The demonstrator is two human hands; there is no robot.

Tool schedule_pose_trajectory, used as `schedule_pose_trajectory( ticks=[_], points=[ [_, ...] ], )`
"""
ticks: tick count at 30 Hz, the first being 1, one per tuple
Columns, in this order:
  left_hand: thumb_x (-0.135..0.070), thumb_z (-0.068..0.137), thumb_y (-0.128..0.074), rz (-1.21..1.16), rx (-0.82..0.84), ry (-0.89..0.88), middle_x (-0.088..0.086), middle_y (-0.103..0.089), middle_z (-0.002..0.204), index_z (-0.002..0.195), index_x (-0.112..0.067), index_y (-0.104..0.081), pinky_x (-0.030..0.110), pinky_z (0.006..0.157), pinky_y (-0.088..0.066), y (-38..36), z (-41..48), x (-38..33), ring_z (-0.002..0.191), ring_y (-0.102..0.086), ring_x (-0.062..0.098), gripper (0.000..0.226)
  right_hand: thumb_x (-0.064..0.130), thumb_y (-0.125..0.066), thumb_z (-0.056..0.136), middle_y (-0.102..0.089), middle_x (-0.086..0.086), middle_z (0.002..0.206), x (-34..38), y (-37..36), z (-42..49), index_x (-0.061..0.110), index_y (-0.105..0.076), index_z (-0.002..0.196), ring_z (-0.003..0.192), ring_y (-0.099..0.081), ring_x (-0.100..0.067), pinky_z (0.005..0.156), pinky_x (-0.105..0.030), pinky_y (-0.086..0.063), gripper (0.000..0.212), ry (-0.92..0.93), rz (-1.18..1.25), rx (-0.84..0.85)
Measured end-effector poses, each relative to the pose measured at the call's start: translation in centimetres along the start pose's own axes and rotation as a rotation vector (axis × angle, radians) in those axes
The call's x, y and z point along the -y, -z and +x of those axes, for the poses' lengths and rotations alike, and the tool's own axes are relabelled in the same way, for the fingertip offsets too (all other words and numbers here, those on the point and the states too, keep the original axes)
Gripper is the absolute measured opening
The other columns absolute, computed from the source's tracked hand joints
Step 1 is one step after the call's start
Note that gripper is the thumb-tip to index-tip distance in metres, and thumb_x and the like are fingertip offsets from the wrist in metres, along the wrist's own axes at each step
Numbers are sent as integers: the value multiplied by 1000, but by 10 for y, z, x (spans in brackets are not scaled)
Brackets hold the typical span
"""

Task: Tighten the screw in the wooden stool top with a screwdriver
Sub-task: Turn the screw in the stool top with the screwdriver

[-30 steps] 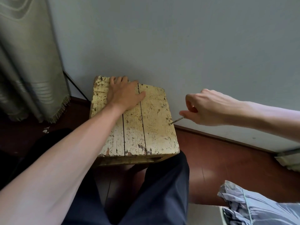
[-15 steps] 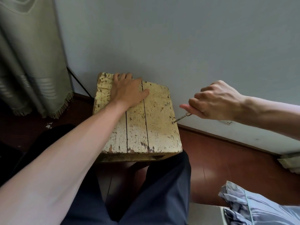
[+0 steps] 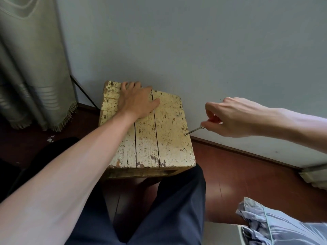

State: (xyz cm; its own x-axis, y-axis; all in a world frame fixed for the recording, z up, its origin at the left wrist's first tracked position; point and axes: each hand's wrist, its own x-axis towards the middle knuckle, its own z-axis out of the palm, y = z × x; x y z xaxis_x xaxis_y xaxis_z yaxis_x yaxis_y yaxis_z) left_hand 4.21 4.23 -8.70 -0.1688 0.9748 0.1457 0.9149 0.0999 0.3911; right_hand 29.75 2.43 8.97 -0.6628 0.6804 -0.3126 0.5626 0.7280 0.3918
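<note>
Grey wall (image 3: 194, 41) crowds the stool (image 3: 169, 138); left hand (image 3: 136, 101) flat on top, right hand (image 3: 233, 117) pinching the screwdriver (image 3: 193, 130); curtain (image 3: 30, 68) leftward.

View count: one. The wide-angle camera sits on my head and faces forward and down. The stool top (image 3: 169, 138) lies near frame centre, close to the lens. My left forearm (image 3: 70, 174) enters from the lower left corner, and my right forearm (image 3: 292, 126) from the right edge. Behind the stool top, the wall (image 3: 194, 50) fills the upper frame. Below the stool top is my lap (image 3: 168, 209). Right of the stool top, the skirting (image 3: 247, 152) bows under the wide lens.
</note>
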Motion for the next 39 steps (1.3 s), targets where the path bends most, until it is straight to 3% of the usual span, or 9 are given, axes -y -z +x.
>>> schedule_pose_trajectory(
  ticks=[4, 7, 13, 16, 21, 24, 27, 33, 39],
  points=[
    [-73, 93, -38, 12, 3, -1, 10, -57, 134, 141, -32, -55, 47, 115, -22, 1, 0, 0, 131, -45, 30, 66, 63, -40, 106, -65, 1, 75, -18, 8, -3, 12, -68, 93, 57, -62, -25, 50, -33, -50, 60, 363, -21, -86],
    [-73, 93, -38, 7, 6, 1, 9, -57, 135, 142, -32, -55, 47, 116, -22, 2, 0, -1, 132, -44, 29, 66, 46, -48, 110, -59, -4, 59, -23, 6, -1, 6, -66, 76, 49, -61, -30, 46, -42, -57, 55, 498, -118, -273],
    [-70, 95, -40, -10, 9, -3, 10, -55, 135, 143, -31, -54, 46, 116, -20, 1, 0, -1, 133, -43, 28, 64, 51, -25, 116, -61, 0, 50, -11, -7, 4, 12, -71, 71, 39, -58, -27, 45, -26, -42, 75, 224, -128, -265],
    [-70, 94, -40, -18, 13, 3, 10, -55, 134, 142, -31, -54, 46, 116, -19, 0, 2, 0, 132, -42, 29, 63, 50, -35, 113, -42, 9, 43, 0, -11, 7, 13, -72, 65, 36, -41, -16, 48, -22, -27, 71, -80, 58, -190],
    [-72, 94, -39, -9, 5, 2, 9, -56, 134, 144, -33, -52, 47, 116, -20, -3, 2, 1, 132, -44, 28, 65, 49, -40, 116, -50, 11, 53, 7, -3, 9, 17, -71, 70, 49, -50, -18, 49, -26, -32, 63, -288, 211, -43],
    [-73, 93, -37, 2, 0, 0, 9, -57, 134, 144, -33, -52, 47, 115, -21, -4, 1, 2, 131, -44, 28, 66, 55, -47, 110, -60, 17, 75, 2, 0, 5, 23, -67, 98, 67, -59, -12, 56, -30, -40, 39, -207, 283, 45],
    [-74, 93, -36, 1, -2, 0, 9, -57, 134, 144, -34, -52, 47, 115, -21, -3, 1, 1, 131, -45, 28, 67, 60, -53, 104, -62, 23, 77, -7, 2, 2, 27, -57, 102, 65, -60, 5, 53, -16, -37, 33, -123, 363, 55],
    [-73, 94, -37, 1, 1, 4, 9, -56, 136, 143, -33, -53, 47, 116, -21, -1, 1, 0, 132, -44, 29, 65, 54, -46, 109, -52, 0, 53, -17, 1, 2, 8, -61, 73, 40, -50, -24, 41, -28, -43, 60, 370, -151, -364],
    [-74, 94, -37, 8, 5, 3, 8, -56, 134, 144, -33, -52, 47, 116, -21, 0, 2, -1, 131, -44, 28, 66, 43, -36, 113, -45, 0, 46, -15, 0, 14, 18, -47, 52, 36, -44, -23, 42, -25, -36, 66, 341, -229, -375]
  ],
)
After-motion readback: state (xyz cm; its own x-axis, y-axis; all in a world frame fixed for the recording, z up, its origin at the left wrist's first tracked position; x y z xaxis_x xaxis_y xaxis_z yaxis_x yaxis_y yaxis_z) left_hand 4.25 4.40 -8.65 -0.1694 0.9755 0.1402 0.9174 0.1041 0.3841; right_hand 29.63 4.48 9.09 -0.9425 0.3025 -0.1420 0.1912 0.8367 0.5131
